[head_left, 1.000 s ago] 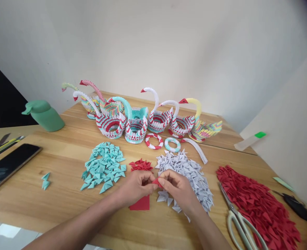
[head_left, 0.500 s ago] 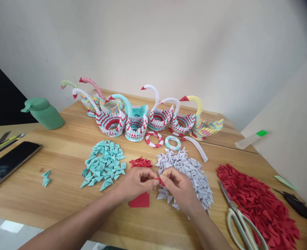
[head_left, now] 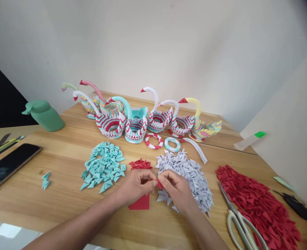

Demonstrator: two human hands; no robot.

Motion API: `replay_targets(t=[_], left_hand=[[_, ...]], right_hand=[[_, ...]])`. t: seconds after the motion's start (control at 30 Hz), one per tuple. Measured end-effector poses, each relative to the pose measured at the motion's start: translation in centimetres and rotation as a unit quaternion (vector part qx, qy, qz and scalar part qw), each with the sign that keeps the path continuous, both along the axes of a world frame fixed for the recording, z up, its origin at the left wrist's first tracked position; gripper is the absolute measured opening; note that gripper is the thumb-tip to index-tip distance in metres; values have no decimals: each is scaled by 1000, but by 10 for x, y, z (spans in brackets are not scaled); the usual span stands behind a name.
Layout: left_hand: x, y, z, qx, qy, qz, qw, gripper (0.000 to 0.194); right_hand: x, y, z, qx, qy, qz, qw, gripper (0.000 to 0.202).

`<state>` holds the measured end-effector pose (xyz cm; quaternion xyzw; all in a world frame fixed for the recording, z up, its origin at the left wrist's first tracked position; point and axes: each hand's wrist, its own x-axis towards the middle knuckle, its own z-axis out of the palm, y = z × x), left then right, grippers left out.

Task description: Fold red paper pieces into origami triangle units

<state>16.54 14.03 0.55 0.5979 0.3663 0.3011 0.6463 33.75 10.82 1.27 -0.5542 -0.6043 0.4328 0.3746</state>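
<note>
Left hand (head_left: 139,185) and right hand (head_left: 178,191) pinch a small red paper piece (head_left: 159,185) between them, by the left edge of the white paper pile (head_left: 199,180); left of that pile lies a red sheet (head_left: 140,204).

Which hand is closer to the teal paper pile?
Left. The left hand is just right of the teal pile; the right hand is farther right, by the white pile.

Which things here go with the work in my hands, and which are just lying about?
Seem to belong:
red paper piece, pinched by left hand and right hand
flat red paper
small red pile
probably also large red pile, white pile, turquoise pile

Probably just lying about:
phone
green container
scissors, untouched, though possibly useful
</note>
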Motion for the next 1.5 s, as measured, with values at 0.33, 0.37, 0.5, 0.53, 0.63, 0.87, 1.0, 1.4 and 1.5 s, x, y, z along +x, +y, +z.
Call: replay_targets(t=[0.33, 0.37, 0.5, 0.53, 0.63, 0.87, 1.0, 1.4, 1.5], left_hand=[[-3, 5, 0, -50, -52, 63, 995, 35], [-3, 5, 1, -46, -49, 63, 996, 34], [-3, 6, 0, -28, -30, 53, 998, 33], [-3, 6, 0, -31, -32, 50, 998, 34], [-4, 7, 0, -64, -61, 54, 995, 39], [-5, 7, 3, -95, -104, 80, 987, 43], [-3, 6, -2, -78, -89, 64, 991, 39], [-1, 1, -5, -31, -35, 16, 999, 31], [-1, 2, -5, -48, -47, 8, 998, 34]], right_hand=[[2, 1, 1, -8, -8, -1, 1000, 31], [1, 0, 1, -2, -21, 1, 1000, 30], [-2, -1, 1, 19, -49, 16, 998, 29], [-2, -1, 1, 18, -44, 15, 999, 29], [0, -1, 1, 7, -1, -4, 1000, 33], [3, 3, 1, -34, 64, 39, 997, 34], [0, 2, -1, -30, 30, 24, 999, 28], [2, 1, 0, -11, 82, -19, 996, 27], [3, 2, -3, -78, 164, -13, 983, 31]])
